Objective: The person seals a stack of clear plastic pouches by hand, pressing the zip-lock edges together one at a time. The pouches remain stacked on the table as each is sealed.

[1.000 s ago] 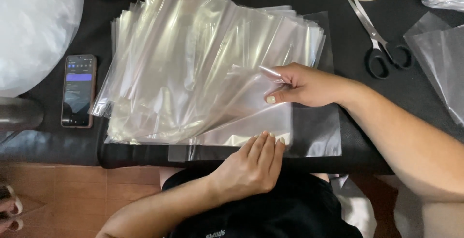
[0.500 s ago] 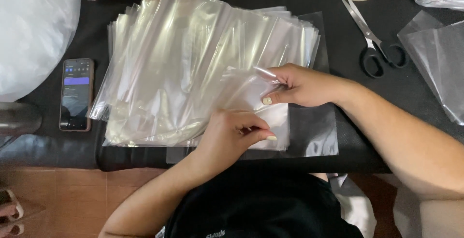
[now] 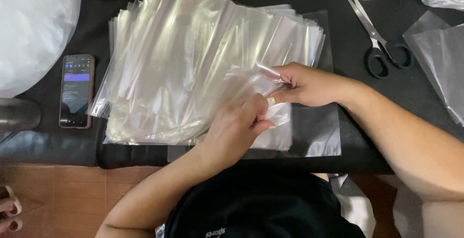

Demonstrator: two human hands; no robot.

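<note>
Pinching the near right corner of the top clear bag (image 3: 270, 117) with left hand (image 3: 237, 127) and right hand (image 3: 307, 84), bag only partly lifted off the big stack of bags (image 3: 193, 64), many left, scissors (image 3: 379, 44) far right.

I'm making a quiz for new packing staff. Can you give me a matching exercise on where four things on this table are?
Things:
1. phone
2. scissors
3. stack of clear bags
4. left hand

Places or states:
A. far right part of the black table, handles toward the person
B. middle of the table, fanned out
C. pinching a clear bag together with the right hand
D. left of the bags, screen lit

Pairs: 1-D, 2-A, 3-B, 4-C
</note>
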